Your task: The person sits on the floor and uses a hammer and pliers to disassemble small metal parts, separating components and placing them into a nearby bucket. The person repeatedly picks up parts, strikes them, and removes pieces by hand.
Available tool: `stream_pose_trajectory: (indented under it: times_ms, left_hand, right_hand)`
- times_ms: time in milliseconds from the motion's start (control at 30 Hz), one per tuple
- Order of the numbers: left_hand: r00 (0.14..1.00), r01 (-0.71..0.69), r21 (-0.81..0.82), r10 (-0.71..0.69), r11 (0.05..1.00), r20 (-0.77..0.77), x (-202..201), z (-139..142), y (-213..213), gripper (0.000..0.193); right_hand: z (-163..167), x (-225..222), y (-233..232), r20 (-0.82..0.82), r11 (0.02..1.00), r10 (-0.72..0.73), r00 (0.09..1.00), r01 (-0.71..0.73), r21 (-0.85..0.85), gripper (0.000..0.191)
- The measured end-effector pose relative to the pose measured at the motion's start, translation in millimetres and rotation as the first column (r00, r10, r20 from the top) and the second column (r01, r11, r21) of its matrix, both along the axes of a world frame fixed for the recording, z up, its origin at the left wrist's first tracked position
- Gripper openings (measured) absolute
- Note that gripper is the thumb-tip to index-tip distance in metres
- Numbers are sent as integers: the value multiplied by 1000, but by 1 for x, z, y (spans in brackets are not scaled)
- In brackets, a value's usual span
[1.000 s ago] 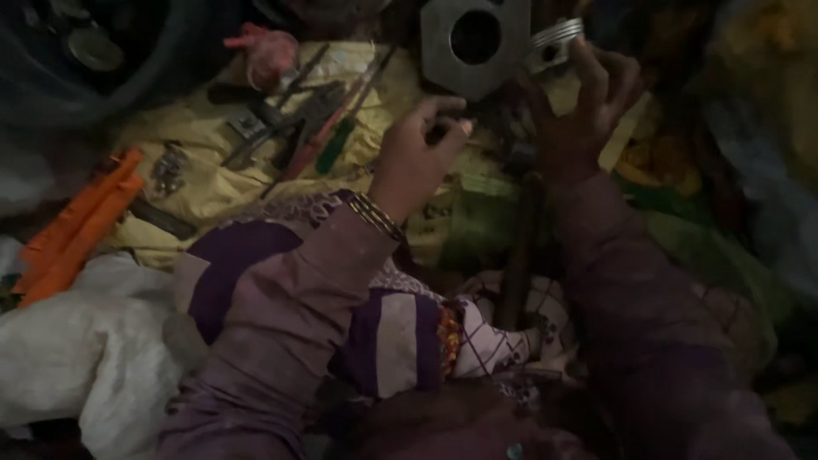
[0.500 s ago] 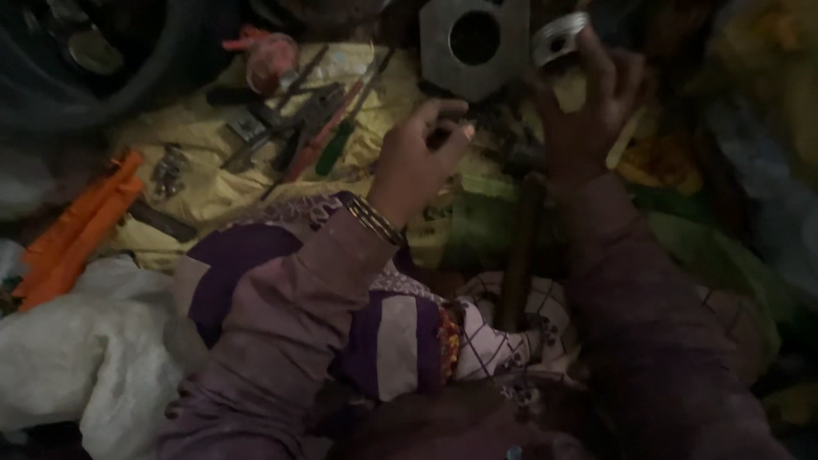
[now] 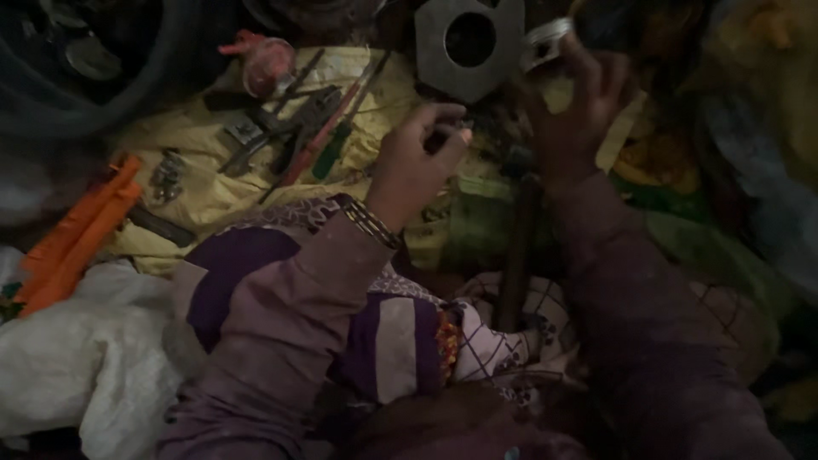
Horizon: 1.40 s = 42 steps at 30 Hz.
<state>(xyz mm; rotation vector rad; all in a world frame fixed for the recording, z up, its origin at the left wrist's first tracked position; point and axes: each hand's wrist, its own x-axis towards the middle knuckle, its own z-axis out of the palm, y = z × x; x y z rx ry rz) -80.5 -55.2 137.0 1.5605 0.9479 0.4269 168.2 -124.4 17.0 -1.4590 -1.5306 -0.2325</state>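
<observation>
My right hand (image 3: 579, 111) is raised at the upper right, its fingers closed on a small silvery ringed metal part (image 3: 545, 41). My left hand (image 3: 417, 162) hovers in the middle, fingers pinched on a small dark piece that is too dim to name. Just above both hands lies a grey hexagonal metal block (image 3: 494, 64) with a round hole through it. A dark metal rod (image 3: 515, 255) runs down between my arms toward my lap.
A yellow cloth (image 3: 204, 192) at the left carries pliers (image 3: 281, 128), screwdrivers (image 3: 328, 128), and small bolts (image 3: 166, 175). An orange plastic piece (image 3: 72, 238) and a white bag (image 3: 77, 358) lie at the far left. A dark tyre (image 3: 128, 94) fills the top left. Green and yellow cloth lies right.
My right hand has lifted the silvery part slightly up and to the right. My left hand stays nearly still, fingers still pinched.
</observation>
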Motion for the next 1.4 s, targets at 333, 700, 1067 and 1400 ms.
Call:
stream_pose_trajectory:
  times_ms: [333, 700, 1067, 1400]
  left_hand:
    - [1000, 15, -66, -14, 998, 25, 0, 7, 0, 45]
    - [1000, -11, 44, 12, 999, -11, 0, -7, 2, 42]
    - [959, 31, -402, 87, 915, 271, -3, -2, 10, 47]
    - [782, 303, -339, -29, 891, 622, -14, 5, 12, 55]
  right_hand:
    - [-29, -3, -16, -28, 972, -61, 998, 53, -230, 49]
    - [21, -12, -2, 341, 898, -257, 904, 354, -261, 55]
    - [109, -54, -24, -997, 768, -20, 79, -637, -66, 43]
    - [134, -68, -32, -697, 876, 259, 669, -467, -123, 50]
